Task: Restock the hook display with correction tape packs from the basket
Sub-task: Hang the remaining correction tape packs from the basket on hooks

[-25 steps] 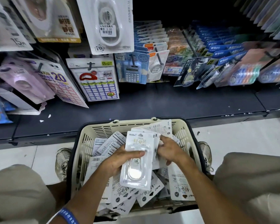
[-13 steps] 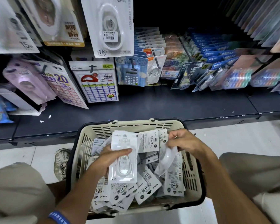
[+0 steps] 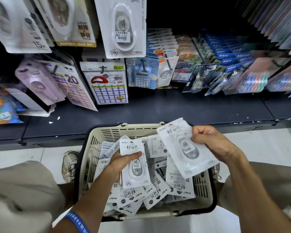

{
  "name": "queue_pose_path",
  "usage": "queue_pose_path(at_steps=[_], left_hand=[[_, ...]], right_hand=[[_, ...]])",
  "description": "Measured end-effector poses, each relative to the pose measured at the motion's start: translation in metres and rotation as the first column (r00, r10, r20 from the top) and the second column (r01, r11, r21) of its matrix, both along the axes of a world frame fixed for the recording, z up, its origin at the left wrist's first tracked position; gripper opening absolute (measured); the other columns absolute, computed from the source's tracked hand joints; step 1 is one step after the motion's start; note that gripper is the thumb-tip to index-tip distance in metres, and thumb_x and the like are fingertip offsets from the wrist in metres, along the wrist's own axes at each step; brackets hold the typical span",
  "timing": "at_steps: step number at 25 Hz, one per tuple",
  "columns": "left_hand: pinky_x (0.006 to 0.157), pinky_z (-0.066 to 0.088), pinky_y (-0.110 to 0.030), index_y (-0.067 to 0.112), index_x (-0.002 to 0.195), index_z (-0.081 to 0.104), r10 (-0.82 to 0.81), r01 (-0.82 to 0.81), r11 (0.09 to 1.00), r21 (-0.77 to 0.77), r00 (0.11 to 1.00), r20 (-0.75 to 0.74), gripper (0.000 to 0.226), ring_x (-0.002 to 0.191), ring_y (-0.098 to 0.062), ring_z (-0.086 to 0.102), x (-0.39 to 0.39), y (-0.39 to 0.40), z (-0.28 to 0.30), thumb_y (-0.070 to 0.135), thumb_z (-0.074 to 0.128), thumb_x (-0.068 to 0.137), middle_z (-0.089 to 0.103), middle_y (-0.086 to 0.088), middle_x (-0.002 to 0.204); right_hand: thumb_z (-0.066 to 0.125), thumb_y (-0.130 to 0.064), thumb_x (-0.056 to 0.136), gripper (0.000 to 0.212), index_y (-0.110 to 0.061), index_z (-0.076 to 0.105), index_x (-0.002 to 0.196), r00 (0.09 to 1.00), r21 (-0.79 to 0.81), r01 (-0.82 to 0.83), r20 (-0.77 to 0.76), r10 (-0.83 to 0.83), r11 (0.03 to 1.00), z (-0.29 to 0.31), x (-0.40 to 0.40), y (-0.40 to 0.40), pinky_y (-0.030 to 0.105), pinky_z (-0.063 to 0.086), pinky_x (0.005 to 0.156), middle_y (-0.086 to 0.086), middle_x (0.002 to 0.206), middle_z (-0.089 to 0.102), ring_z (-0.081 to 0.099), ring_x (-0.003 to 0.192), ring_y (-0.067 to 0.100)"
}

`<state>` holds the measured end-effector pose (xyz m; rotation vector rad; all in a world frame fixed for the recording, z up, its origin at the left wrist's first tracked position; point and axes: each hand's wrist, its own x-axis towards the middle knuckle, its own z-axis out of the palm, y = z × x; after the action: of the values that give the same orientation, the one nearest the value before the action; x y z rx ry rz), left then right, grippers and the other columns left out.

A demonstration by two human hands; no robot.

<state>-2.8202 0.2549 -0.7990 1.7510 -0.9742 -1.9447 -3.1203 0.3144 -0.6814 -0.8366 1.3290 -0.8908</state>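
Over the cream shopping basket (image 3: 91,158) on the white floor, the left hand (image 3: 119,163) gripped one correction tape pack (image 3: 135,163) upright, thumb curled across its card front. At the basket's far right corner, the right hand (image 3: 212,143) pinched a second correction tape pack (image 3: 183,147), tilted, fingers (image 3: 199,132) curled round its right edge. More packs (image 3: 158,194) lay heaped loose inside the basket. Beyond it ran the dark shelf (image 3: 158,111), and above that a matching hung pack (image 3: 124,27) sat on the hook display.
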Motion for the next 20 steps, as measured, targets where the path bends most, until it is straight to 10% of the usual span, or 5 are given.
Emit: queue_pose_path(at_steps=[7, 11, 14, 16, 20], left_hand=[[0.100, 0.052, -0.051, 0.021, 0.122, 0.073, -0.088, 0.137, 0.975, 0.174, 0.961, -0.263, 0.069, 0.112, -0.035, 0.070, -0.008, 0.001, 0.004, 0.074, 0.055, 0.082, 0.075, -0.013, 0.117], [0.085, 0.055, -0.039, 0.014, 0.124, 0.066, -0.235, 0.268, 0.955, 0.124, 0.944, -0.233, 0.070, 0.100, -0.027, 0.075, -0.005, 0.005, 0.000, 0.037, 0.090, 0.063, 0.078, -0.010, 0.110], [0.084, 0.057, -0.038, 0.018, 0.115, 0.068, -0.174, 0.189, 0.978, 0.089, 0.972, -0.157, 0.057, 0.094, -0.025, 0.077, -0.005, 0.004, -0.005, 0.023, 0.089, 0.062, 0.080, -0.005, 0.102], [0.086, 0.057, -0.042, 0.018, 0.113, 0.069, -0.119, 0.129, 0.989, 0.072, 0.984, -0.132, 0.049, 0.093, -0.027, 0.077, -0.007, 0.000, -0.008, 0.018, 0.088, 0.069, 0.080, -0.006, 0.099], [0.079, 0.057, -0.037, 0.023, 0.111, 0.069, -0.049, 0.052, 0.998, 0.027, 0.995, -0.087, 0.049, 0.091, -0.025, 0.077, -0.004, -0.002, -0.012, 0.016, 0.090, 0.068, 0.081, -0.001, 0.098]], right_hand=[[0.067, 0.002, 0.091, 0.028, -0.014, 0.060, 0.068, 0.952, 0.067, -0.200, -0.221, 0.210, 0.977, -0.040, 0.069, -0.003, 0.030, 0.050, 0.066, 0.006, 0.073, 0.065, 0.061, 0.069, 0.018], [0.063, -0.014, 0.097, 0.018, -0.013, 0.056, 0.081, 0.934, 0.118, -0.037, -0.349, 0.077, 0.992, -0.092, 0.110, 0.008, 0.038, 0.049, 0.076, 0.004, 0.077, 0.059, 0.053, 0.075, 0.018], [0.049, -0.040, 0.101, 0.031, -0.014, 0.059, 0.114, 0.571, 0.269, 0.111, -0.805, 0.160, 0.957, -0.094, 0.098, 0.011, 0.038, 0.055, 0.086, 0.006, 0.113, 0.067, 0.062, 0.096, 0.023], [0.047, -0.055, 0.096, 0.066, -0.011, 0.038, 0.146, 0.349, 0.533, 0.069, -0.804, 0.480, 0.843, -0.096, 0.099, 0.023, 0.049, 0.051, 0.098, 0.014, 0.150, 0.043, 0.049, 0.129, 0.039], [0.065, -0.059, 0.085, 0.113, -0.024, -0.012, 0.160, 0.482, 0.702, -0.065, -0.600, 0.638, 0.710, -0.097, 0.097, 0.038, 0.054, 0.034, 0.115, 0.011, 0.167, -0.021, 0.012, 0.152, 0.045]])
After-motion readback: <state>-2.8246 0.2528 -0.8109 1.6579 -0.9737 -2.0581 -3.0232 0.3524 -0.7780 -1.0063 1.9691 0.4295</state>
